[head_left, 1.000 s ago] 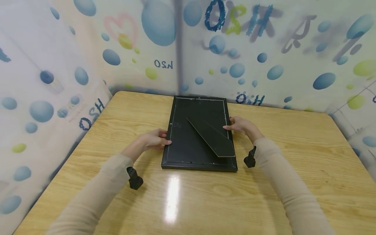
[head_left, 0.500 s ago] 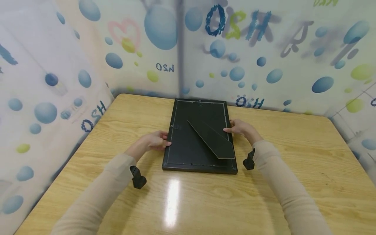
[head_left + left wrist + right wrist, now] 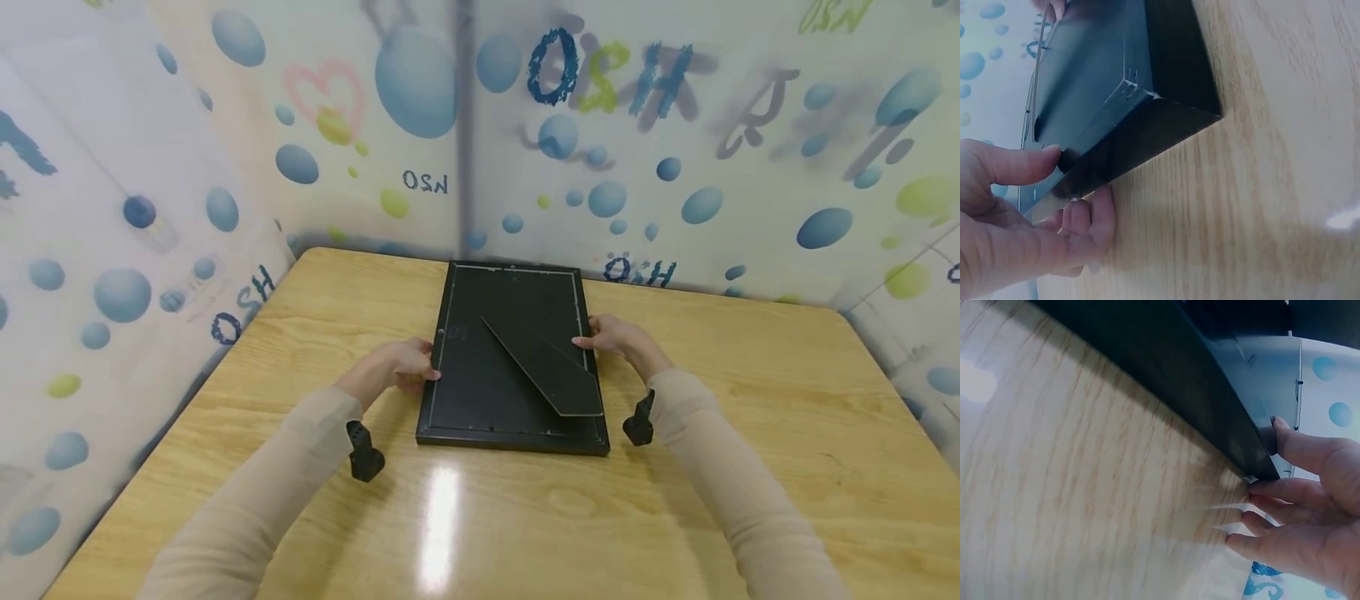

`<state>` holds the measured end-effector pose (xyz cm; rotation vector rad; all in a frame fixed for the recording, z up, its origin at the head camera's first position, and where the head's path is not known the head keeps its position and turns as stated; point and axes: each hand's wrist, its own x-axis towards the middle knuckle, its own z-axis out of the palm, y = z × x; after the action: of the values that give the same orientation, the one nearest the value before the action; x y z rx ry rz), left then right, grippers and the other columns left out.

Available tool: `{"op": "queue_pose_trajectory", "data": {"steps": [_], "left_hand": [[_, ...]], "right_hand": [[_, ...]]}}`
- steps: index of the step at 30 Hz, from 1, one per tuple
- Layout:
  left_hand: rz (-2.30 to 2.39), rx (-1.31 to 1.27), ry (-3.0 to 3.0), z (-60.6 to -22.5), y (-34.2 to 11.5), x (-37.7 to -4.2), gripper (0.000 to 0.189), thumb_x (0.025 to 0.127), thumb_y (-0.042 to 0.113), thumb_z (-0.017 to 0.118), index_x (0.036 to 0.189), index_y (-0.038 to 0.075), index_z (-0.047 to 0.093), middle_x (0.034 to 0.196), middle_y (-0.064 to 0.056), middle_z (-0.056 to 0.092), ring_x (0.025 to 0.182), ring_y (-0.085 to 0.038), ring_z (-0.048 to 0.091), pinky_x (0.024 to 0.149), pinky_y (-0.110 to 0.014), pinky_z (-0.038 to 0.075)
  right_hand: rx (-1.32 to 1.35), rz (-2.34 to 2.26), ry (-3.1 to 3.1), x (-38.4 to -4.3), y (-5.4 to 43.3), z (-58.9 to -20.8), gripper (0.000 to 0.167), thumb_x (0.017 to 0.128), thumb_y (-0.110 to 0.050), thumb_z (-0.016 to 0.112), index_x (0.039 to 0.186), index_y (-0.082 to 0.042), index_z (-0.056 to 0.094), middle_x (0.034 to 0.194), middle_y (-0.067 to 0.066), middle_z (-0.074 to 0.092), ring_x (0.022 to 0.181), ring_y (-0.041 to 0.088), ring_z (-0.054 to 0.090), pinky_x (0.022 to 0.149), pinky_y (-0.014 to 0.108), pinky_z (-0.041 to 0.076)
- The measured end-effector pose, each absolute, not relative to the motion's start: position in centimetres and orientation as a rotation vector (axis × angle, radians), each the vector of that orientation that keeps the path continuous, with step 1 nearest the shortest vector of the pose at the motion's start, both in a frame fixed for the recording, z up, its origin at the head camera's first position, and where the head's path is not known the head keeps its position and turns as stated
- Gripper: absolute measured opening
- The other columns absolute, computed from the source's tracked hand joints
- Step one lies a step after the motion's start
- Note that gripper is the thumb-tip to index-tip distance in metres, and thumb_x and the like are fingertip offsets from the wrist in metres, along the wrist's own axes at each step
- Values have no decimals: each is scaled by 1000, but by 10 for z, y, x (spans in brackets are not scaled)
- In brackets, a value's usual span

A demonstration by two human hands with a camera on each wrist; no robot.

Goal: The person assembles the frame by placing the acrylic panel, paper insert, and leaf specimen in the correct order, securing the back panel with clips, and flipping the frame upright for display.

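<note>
A black picture frame [image 3: 480,400] lies face down, its back panel upward. From the panel an easel leg [image 3: 551,379] sticks out, slanting toward the near right corner. My left hand [image 3: 401,365] holds the frame's left side, thumb over the top edge and fingertips low against the side, as the left wrist view shows. On the opposite side my right hand [image 3: 618,340] grips the edge; in the right wrist view its thumb [image 3: 1297,447] lies on top, while the other fingers [image 3: 1291,490] are at the bottom edge by the tabletop. The front of the frame is hidden.
The wooden table [image 3: 750,400] extends to both sides of the frame and toward me. Behind it stands a wall [image 3: 675,167] covered with printed bubbles and letters, close to the frame's far end. Another printed wall [image 3: 97,375] borders the table on the left.
The head view has tilted up a little, so everything sits lower in it. My left hand has shifted slightly right, closer in against the frame's side. The frame and right hand stay about the same.
</note>
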<state>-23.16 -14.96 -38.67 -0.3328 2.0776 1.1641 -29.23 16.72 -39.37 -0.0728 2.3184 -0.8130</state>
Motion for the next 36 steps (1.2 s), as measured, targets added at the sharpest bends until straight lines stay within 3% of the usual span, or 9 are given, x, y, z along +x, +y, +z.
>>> {"op": "queue_pose_trajectory", "data": {"steps": [7,12,16,21,28,36], "left_hand": [[1206,-322,2115,-394,-152,-224,65,90,0,49,143,-3,10,149,-23,14,132,-34,31,103,-44,40],[1134,-254,2443,-395,-147,-201,62,91,9,51,140,-7,16,143,-30,21,131,-40,28,107,-46,33],[898,-7,2786,-396,-122,-177,70,87,25,61,137,-7,25,141,-30,21,131,-42,21,108,-50,27],[726,337,2779,-395,-87,-157,81,81,43,66,136,-6,31,146,-26,21,135,-39,21,110,-52,25],[702,304,2739,-394,-66,-156,79,79,39,69,135,-4,34,146,-21,23,134,-34,23,109,-51,25],[724,164,2627,-388,-55,-164,76,75,32,74,132,5,33,137,-15,29,125,-32,26,105,-48,26]], "right_hand": [[-84,-801,2336,-294,164,-395,69,96,-26,46,143,7,8,149,27,11,138,40,12,113,50,18],[-89,-762,2342,-299,156,-393,67,97,-26,45,144,6,9,148,26,17,137,38,17,113,49,20],[-86,-761,2332,-300,153,-390,67,97,-27,45,144,6,9,147,27,19,136,38,19,113,48,21],[-55,-764,2332,-302,155,-390,69,96,-28,45,144,5,8,149,25,16,138,38,15,113,49,18],[-76,-767,2324,-311,163,-405,82,90,-43,52,145,3,12,148,23,21,136,37,21,111,47,26],[-47,-834,2287,-293,164,-394,65,97,-27,44,144,5,13,145,26,24,133,38,27,111,48,26]]}}
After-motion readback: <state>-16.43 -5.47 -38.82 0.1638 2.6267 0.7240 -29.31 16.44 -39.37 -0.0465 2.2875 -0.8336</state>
